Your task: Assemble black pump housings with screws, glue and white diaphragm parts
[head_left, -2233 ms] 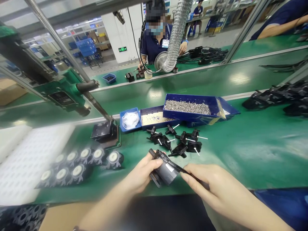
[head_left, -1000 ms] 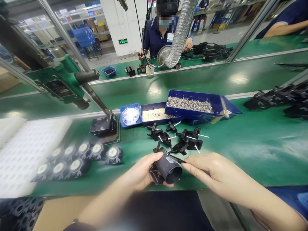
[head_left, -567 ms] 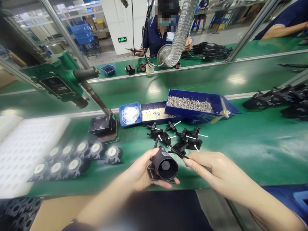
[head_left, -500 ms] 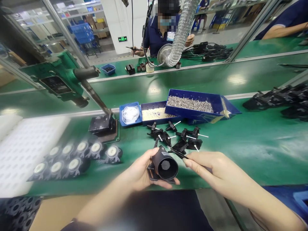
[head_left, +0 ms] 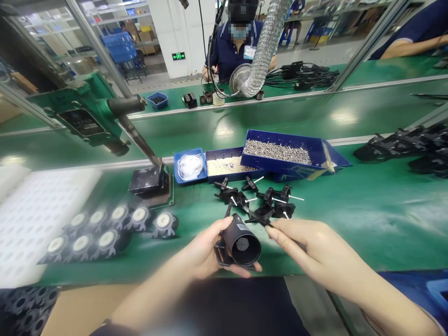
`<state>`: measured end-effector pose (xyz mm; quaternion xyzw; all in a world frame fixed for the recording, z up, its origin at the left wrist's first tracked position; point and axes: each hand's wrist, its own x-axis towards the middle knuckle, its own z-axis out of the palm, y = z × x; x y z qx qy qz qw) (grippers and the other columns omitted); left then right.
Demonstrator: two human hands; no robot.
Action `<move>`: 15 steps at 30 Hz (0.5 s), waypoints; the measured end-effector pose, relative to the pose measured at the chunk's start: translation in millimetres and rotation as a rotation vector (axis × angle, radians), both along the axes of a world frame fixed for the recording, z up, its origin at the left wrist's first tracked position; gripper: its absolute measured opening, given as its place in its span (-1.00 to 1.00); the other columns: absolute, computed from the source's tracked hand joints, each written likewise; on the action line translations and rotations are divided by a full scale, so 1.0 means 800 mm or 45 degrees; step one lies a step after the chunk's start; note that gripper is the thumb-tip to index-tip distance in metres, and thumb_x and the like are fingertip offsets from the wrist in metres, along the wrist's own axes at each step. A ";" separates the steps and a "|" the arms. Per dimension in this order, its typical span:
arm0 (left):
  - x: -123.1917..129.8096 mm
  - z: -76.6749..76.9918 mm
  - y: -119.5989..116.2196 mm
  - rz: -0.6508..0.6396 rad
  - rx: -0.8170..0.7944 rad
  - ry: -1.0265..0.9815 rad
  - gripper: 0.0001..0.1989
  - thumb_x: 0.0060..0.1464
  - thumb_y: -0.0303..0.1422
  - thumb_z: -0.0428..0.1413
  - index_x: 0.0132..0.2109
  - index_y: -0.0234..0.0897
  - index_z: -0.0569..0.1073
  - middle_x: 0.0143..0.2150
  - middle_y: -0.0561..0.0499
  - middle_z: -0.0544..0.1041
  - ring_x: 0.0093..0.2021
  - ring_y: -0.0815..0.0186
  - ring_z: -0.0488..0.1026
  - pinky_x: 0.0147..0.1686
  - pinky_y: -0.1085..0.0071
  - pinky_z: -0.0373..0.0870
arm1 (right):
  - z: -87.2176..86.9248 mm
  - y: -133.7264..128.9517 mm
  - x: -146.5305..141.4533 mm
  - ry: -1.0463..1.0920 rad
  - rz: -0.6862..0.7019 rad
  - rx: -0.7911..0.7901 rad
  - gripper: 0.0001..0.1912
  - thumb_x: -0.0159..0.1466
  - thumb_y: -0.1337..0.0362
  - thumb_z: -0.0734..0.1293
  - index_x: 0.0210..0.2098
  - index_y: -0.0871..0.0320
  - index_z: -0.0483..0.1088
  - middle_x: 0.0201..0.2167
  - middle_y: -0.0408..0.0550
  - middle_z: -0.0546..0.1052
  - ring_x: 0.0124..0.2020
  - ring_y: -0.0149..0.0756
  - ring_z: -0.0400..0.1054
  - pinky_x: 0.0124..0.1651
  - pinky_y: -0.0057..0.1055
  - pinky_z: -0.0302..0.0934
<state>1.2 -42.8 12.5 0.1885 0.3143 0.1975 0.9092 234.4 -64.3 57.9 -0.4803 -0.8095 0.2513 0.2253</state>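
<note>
My left hand is wrapped round a black cylindrical housing, its open round end facing me and a greyish disc visible inside. The housing has a flat base and a small pale label. In my right hand, dark tweezers are pinched between thumb and fingers. Their tips point up and left, past the housing's top, toward the black plastic parts; whether they touch one I cannot tell. Several such black parts, most with a thin white tube sticking out, lie just beyond both hands.
Behind the parts stand a blue tray of white tubing, a bin of small beige pieces and a bin of metal pins. A green press rises at left, near black parts with cream discs. A co-worker sits opposite.
The tweezers' tips have shifted slightly up and away from the housing. My left hand has edged the housing a little rightward. The co-worker's hands have moved inward and lower.
</note>
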 end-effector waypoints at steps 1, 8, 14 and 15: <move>0.000 0.000 0.000 -0.001 -0.008 0.001 -0.40 0.23 0.03 -0.09 -0.03 -0.46 0.51 -0.21 -0.23 0.58 -0.23 0.00 0.61 -0.37 0.29 0.58 | 0.002 0.000 0.000 0.033 -0.034 0.046 -0.52 0.52 0.15 0.08 -0.47 0.26 0.26 -0.55 -0.17 0.25 -0.53 -0.52 0.09 -0.42 -0.50 -0.09; -0.003 -0.001 0.003 -0.021 -0.025 -0.040 -0.38 0.23 0.04 -0.11 -0.02 -0.46 0.52 -0.20 -0.21 0.58 -0.23 0.01 0.61 -0.37 0.31 0.58 | 0.002 -0.001 0.003 0.040 0.073 0.022 -0.53 0.53 0.20 0.09 -0.48 0.27 0.21 -0.56 -0.19 0.21 -0.54 -0.54 0.07 -0.42 -0.53 -0.08; -0.004 0.001 0.001 -0.029 -0.012 -0.023 -0.39 0.24 0.03 -0.12 -0.02 -0.44 0.52 -0.20 -0.20 0.58 -0.23 0.03 0.61 -0.37 0.31 0.57 | -0.004 -0.002 0.002 0.005 0.115 0.007 -0.54 0.54 0.20 0.08 -0.47 0.26 0.23 -0.55 -0.19 0.23 -0.53 -0.52 0.07 -0.40 -0.50 -0.11; -0.004 0.002 0.000 -0.025 -0.006 -0.006 -0.39 0.24 0.03 -0.12 -0.03 -0.44 0.52 -0.20 -0.20 0.58 -0.24 0.03 0.61 -0.37 0.31 0.57 | -0.004 -0.003 0.001 0.008 0.124 -0.006 -0.54 0.54 0.20 0.08 -0.46 0.26 0.23 -0.55 -0.19 0.23 -0.53 -0.52 0.06 -0.40 -0.49 -0.11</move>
